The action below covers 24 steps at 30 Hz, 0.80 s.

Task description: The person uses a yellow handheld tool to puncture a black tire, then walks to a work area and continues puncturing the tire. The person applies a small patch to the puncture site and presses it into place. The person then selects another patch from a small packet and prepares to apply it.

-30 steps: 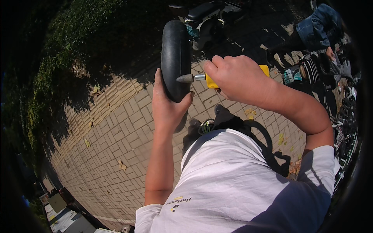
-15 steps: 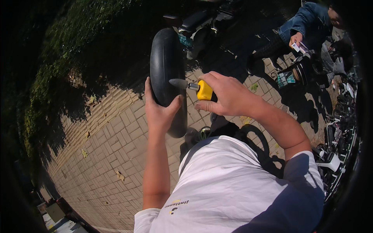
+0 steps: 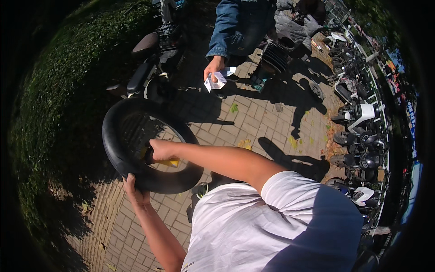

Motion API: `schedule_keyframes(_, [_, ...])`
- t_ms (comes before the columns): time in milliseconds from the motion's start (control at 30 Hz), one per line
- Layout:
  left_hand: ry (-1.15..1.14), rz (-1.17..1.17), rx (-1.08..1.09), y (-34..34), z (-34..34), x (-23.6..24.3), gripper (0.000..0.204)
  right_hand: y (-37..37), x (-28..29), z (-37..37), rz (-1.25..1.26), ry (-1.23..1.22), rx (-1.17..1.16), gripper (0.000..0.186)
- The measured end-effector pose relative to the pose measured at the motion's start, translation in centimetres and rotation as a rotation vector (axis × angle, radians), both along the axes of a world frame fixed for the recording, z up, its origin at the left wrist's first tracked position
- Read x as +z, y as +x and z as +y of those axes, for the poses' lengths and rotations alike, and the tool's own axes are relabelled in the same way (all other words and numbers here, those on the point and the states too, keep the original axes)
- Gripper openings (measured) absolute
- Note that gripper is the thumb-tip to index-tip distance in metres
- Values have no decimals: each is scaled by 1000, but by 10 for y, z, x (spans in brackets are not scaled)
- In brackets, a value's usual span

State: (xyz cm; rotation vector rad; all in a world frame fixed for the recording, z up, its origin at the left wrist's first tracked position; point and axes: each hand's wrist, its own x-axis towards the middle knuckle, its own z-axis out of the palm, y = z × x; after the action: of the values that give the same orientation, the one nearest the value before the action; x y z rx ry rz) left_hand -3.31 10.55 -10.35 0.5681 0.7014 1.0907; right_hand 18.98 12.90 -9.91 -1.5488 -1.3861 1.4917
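Observation:
An inflated black inner tube (image 3: 174, 182) hangs in front of me, its ring and open middle facing up toward me. My left hand (image 3: 136, 190) grips it at its near left edge, thumb on top. My right hand (image 3: 164, 150) reaches across the tube's opening, closed around a yellow and black hand-held rotary tool (image 3: 171, 162). The hand covers most of the tool, and its tip is hidden from me.
Across from me, a person in a denim jacket (image 3: 226, 27) holds out folded pale papers (image 3: 216, 80). Scooters (image 3: 156, 68) stand beyond the tube, and more parked scooters (image 3: 360, 113) line the right. A hedge (image 3: 68, 77) borders the paved ground (image 3: 253, 113) on the left.
The tube has moved left and turned from edge-on to showing its ring. My right hand has carried the rotary tool left, over the opening. The other person's papers now appear nearer the middle.

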Motion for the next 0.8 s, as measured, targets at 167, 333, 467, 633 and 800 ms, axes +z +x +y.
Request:
schedule_keyframes(167, [47, -36, -124, 3, -5, -9, 81, -1, -7, 14, -86, 118, 277, 35])
schedule_keyframes(333, [107, 16, -121, 12, -12, -7, 88, 10, -2, 26, -175, -14, 532, 40])
schedule_keyframes(467, [60, -18, -30, 16, -12, -13, 87, 22, 18, 15, -274, 104, 534, 51])
schedule_keyframes(633, [56, 13, 91, -21, -7, -9, 81, 116, -3, -68, -89, 365, -1165, 33])
schedule_keyframes(800, [166, 241, 144, -34, -3, 19, 80, 204, -47, -56, 111, 301, -1353, 29])
